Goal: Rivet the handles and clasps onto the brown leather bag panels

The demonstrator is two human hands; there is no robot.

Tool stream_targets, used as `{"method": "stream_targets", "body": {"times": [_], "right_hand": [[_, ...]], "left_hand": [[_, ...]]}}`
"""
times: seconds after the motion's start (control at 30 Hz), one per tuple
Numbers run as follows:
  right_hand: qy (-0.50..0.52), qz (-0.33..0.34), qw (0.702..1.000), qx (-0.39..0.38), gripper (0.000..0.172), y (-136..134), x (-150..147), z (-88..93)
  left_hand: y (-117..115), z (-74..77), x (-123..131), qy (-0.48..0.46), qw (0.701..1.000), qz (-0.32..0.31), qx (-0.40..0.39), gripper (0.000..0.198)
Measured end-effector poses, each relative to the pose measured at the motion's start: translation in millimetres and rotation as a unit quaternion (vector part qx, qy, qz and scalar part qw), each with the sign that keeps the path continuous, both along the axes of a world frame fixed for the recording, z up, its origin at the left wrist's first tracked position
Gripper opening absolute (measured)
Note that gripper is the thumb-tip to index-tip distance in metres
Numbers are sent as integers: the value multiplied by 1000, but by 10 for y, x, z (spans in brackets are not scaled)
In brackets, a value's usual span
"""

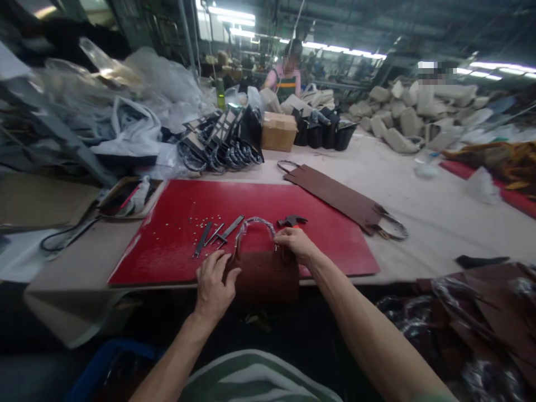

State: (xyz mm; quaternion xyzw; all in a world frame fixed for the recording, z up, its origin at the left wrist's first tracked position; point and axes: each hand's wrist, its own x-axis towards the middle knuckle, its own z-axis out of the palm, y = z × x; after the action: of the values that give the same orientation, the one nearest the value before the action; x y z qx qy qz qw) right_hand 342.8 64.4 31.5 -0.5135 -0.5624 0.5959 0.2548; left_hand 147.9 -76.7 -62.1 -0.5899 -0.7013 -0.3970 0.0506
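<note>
Over the edge of the red mat (335, 234), that brown panel (266, 279) looks light, bendy, best taken where the right fingers (285, 237) pinch its handle (258, 220), left fingers (215, 267) parted alongside.

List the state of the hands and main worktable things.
Near brown panel: reaching past the red mat's front edge
Near handle: wrapped in clear plastic
Left hand: open, by the panel's left edge
Right hand: closed on the handle's right end
Hammer: lying down, partly hidden
Far brown panel: laid flat
</note>
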Motion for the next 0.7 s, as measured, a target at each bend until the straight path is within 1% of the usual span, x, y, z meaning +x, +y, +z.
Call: {"method": "stream_targets", "body": {"times": [0.13, 0.23, 0.3, 0.4, 0.5, 0.57, 0.63, 0.67, 0.7], "right_hand": [[85, -9, 996, -28, 28, 53, 153, 30], [117, -42, 992, -32, 31, 89, 293, -43], [118, -67, 990, -24, 33, 55, 380, -115], [90, -93, 991, -18, 35, -70, 476, -211], [55, -102, 993, -17, 39, -216, 521, -258], [44, -91, 995, -16, 49, -309, 533, -247], [-1, -64, 998, 9, 64, -399, 533, -212], [-38, -47, 997, 41, 71, -431, 518, -199], [-100, -28, 991, 79, 74, -445, 478, -199]], "left_hand": [[0, -73, -49, 32, 999, -10, 20, 30], [-8, -81, -46, 67, 998, -8, 19, 30], [-16, -77, -33, 83, 996, -5, 11, 31], [-33, -84, -25, 91, 996, -6, 5, 32], [-18, -117, -50, 82, 997, -11, 7, 33], [6, -129, -65, 64, 998, -10, 0, 34], [5, -96, -48, 36, 999, -11, -7, 34], [-11, -59, -23, 21, 1000, -13, -6, 34], [-32, -13, 10, 5, 1000, -17, 0, 35]]}}
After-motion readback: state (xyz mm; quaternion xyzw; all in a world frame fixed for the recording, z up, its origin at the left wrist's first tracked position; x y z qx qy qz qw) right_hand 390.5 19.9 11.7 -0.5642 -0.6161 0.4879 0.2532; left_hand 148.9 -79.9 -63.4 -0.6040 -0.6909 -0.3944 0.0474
